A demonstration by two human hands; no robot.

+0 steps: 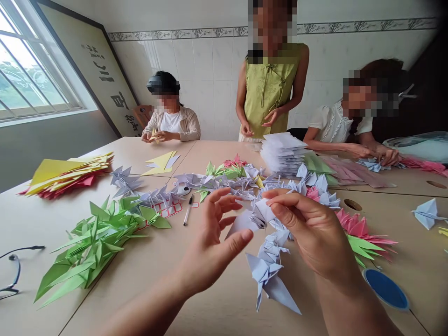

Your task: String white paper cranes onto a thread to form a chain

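Observation:
A pale lilac origami crane [259, 215] is held up in front of me, partly hidden by my fingers. My right hand [313, 231] pinches its right side between thumb and fingertips. Around its left wing is my left hand [206, 247], its thumb and fingers apart; whether they touch the paper is unclear. Below hangs or lies a string of lilac cranes [268, 270], which runs back among other folded cranes. Green cranes [87, 247] are heaped to the left of my left hand. Pink folded cranes [353, 224] lie beyond my right hand.
Yellow and red paper sheets [66, 172], a pen [188, 212] and glasses [14, 275] lie leftward. White packets [283, 151] are stacked at the back. A blue round lid [386, 288] is at right. Three people [273, 98] are across the table, one handling yellow paper.

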